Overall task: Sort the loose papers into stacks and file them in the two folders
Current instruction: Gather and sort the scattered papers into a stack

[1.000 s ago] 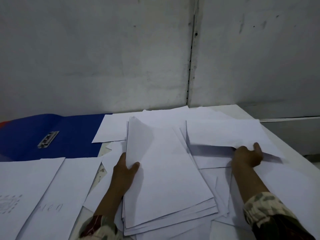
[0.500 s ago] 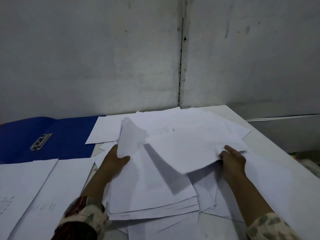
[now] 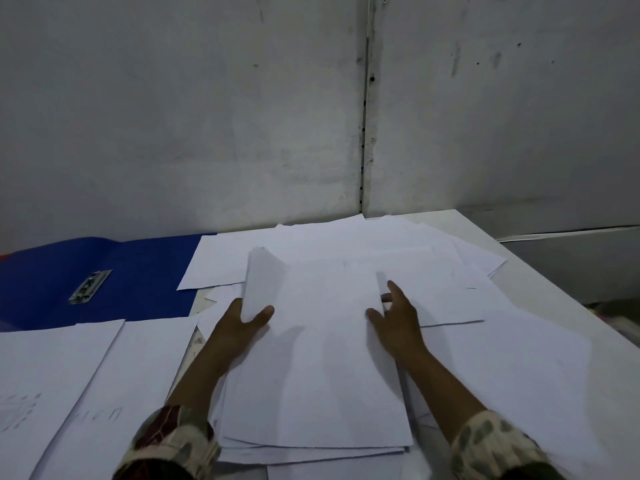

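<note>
**Both hands on the centre stack of white sheets**

The left hand (image 3: 239,327) grips the left edge of the paper stack (image 3: 311,368): its thumb lies on top of the sheets, its fingers are hidden underneath, and that edge curls upward. The right hand (image 3: 398,323) rests on the stack's right side with fingers spread and nearly straight, one fingertip tucked under the edge of the top sheet; whether it pinches anything is hard to tell. Camouflage-patterned sleeves (image 3: 173,441) are cut off by the bottom of the frame.

Loose sheets (image 3: 398,244) fan out behind and to the right of the stack, overlapping so that their number cannot be counted. Left of the stack lie two more sheets (image 3: 114,375) with faint pencil marks, too dim to read. Behind those, left of the stack, an open blue folder (image 3: 145,275) lies flat, its metal clip (image 3: 90,286) showing; its left end is cut off, with a sliver of red (image 3: 5,257) at the frame edge.

Everything lies on a white table (image 3: 540,282) against a scuffed grey wall (image 3: 207,116) with a vertical seam.
</note>
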The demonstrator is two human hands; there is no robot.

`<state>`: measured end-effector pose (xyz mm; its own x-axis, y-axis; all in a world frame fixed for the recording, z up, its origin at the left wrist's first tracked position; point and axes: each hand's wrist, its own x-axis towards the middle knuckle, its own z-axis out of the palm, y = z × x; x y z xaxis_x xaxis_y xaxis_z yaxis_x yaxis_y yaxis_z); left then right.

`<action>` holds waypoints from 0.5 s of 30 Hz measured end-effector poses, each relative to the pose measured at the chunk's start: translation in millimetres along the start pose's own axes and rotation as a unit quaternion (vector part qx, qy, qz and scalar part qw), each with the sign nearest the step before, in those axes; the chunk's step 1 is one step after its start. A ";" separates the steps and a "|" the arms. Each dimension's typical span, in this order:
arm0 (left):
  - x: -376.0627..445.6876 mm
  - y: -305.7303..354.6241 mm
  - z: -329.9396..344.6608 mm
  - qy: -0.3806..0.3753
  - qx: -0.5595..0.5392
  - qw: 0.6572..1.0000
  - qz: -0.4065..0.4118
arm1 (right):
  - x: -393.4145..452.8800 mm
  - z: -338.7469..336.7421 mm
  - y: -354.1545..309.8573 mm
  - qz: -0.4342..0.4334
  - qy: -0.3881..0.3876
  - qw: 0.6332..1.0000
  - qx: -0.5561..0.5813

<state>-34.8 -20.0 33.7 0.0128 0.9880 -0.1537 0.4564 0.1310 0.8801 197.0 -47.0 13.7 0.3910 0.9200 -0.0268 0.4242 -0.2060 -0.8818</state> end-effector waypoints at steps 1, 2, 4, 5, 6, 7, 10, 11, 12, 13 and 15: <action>-0.2 -1.2 0.6 0.005 0.004 1.000 -0.001 | -1.3 6.7 -0.9 -0.011 -0.004 1.000 -0.014; -0.2 -2.8 1.1 0.009 0.017 1.000 -0.003 | -2.2 12.8 -0.9 -0.021 -0.017 0.999 -0.039; -1.5 -4.6 2.4 0.015 0.041 0.999 -0.005 | -3.9 19.6 -1.0 -0.034 -0.041 0.993 -0.104; -2.6 -4.9 3.1 0.016 0.050 0.999 -0.003 | -4.9 19.3 -0.5 -0.037 -0.040 0.991 -0.126; -3.6 -5.3 3.6 0.018 0.057 0.998 -0.002 | -5.5 16.7 1.2 -0.042 -0.029 0.990 -0.134; -4.5 -6.0 4.1 0.020 0.064 0.998 0.001 | -6.9 11.7 4.4 -0.050 -0.007 0.989 -0.136; -5.6 -6.5 4.3 0.024 0.084 0.996 0.010 | -13.9 -13.6 15.7 -0.044 0.108 0.983 -0.144; -6.1 -6.7 5.6 0.024 0.089 0.996 0.012 | -17.8 -23.8 20.9 -0.029 0.136 0.977 -0.159; -6.4 -6.5 6.0 0.026 0.095 0.995 0.012 | -21.3 -32.1 25.7 -0.013 0.150 0.972 -0.183; -6.7 -5.7 6.4 0.029 0.100 0.994 0.014 | -24.6 -38.7 29.9 0.004 0.147 0.966 -0.212; -7.4 -3.5 8.6 0.031 0.108 0.994 0.019 | -31.6 -46.3 36.4 0.041 0.120 0.953 -0.275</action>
<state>-28.9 -28.5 27.9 -0.0181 0.9959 -0.0884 0.6368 0.0796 0.7669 237.9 -99.0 4.3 0.5898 0.8034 0.0817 0.7220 -0.4793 -0.4990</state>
